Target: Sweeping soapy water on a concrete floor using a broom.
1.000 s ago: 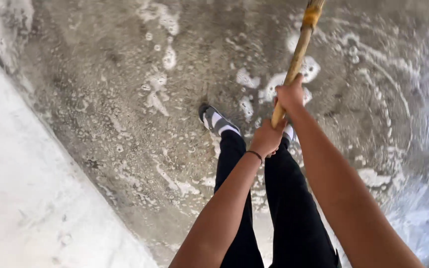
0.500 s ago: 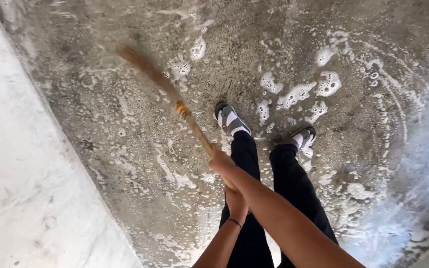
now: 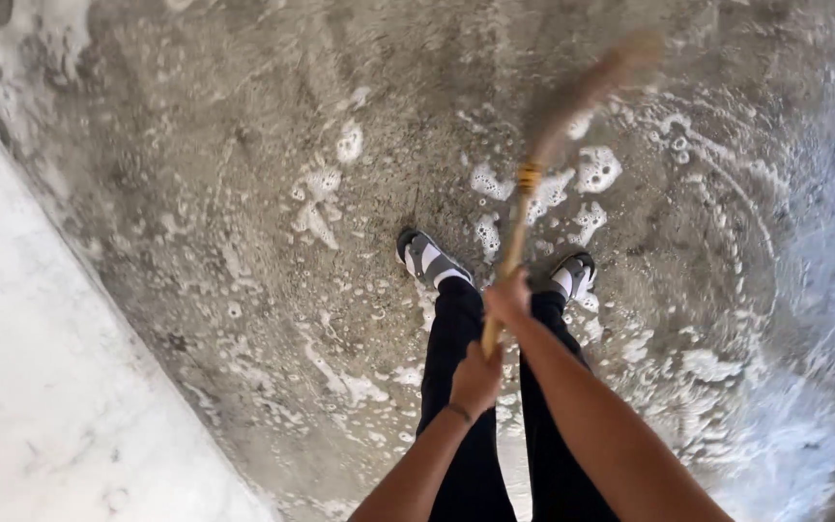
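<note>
View from above, looking straight down at a person standing on a wet, grey concrete floor [image 3: 195, 193] streaked with white soap foam [image 3: 596, 169]. Both hands grip a long, pale wooden broom [image 3: 533, 184] near the bottom centre of the frame. The right hand [image 3: 507, 298] sits higher on the stick, fingers clenched around it; the left hand [image 3: 475, 379], with a thin dark band at the wrist, is clenched around the very end of the stick just below. From the hands the broom's long axis runs up and to the right, past a yellow binding, to the bristle head near the upper right of the frame. The right hand is therefore the nearer one to the bristles. The head is heavily blurred, so its shape, and whether it touches the floor, cannot be made out. Two feet in grey and white sandals [image 3: 427, 259] stand on either side of the stick, below dark trouser legs. A pale, smoother slab [image 3: 41, 387] fills the lower left. The right edge dissolves into bluish glare, and both forearms are cut off at the bottom edge.
</note>
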